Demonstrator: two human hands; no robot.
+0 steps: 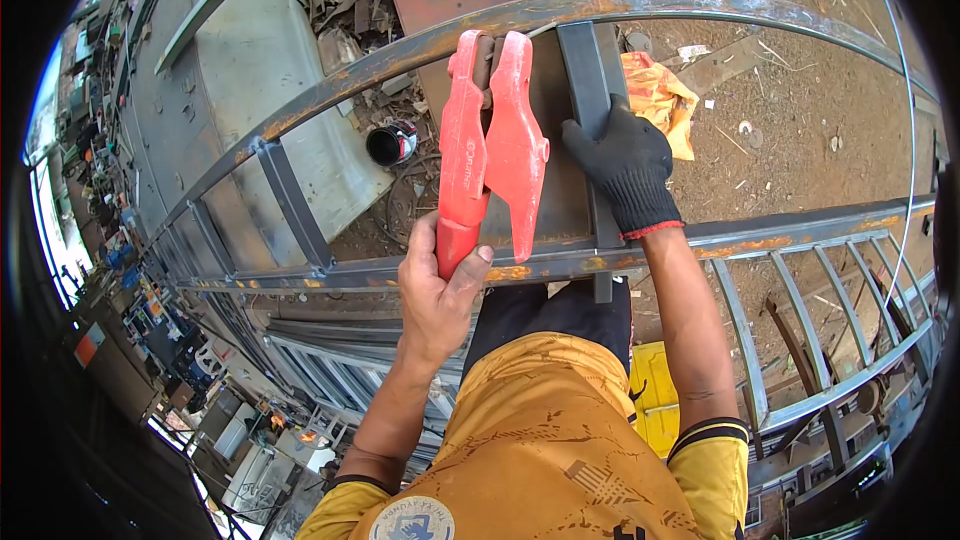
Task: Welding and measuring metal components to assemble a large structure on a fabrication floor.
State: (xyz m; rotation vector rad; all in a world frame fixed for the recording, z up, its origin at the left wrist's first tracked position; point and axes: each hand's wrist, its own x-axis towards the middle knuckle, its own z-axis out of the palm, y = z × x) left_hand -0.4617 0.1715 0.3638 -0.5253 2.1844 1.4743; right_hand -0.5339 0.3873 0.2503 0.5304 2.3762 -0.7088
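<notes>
My bare left hand [438, 290] is closed around the handle of a red welding electrode holder [463, 155], its jaws upward. A thin pale rod [542, 30] shows beside the jaws, reaching toward the far rail; how it sits in the jaws is hidden. In a black knit glove, my right hand [630, 165] grips a dark square steel tube [582, 65] lying crosswise. This tube meets the rust-marked far rail [690, 2] at its upper end. Its lower end passes the near rail [740, 233] and sticks out toward me.
Welded rungs [290, 202] join the two rails at left. An orange cloth or bag [660, 100] lies beyond my right hand. A black can [390, 143] stands among scrap at left. Another ladder-like steel frame [790, 320] lies at right, and a yellow object [655, 400] by my legs.
</notes>
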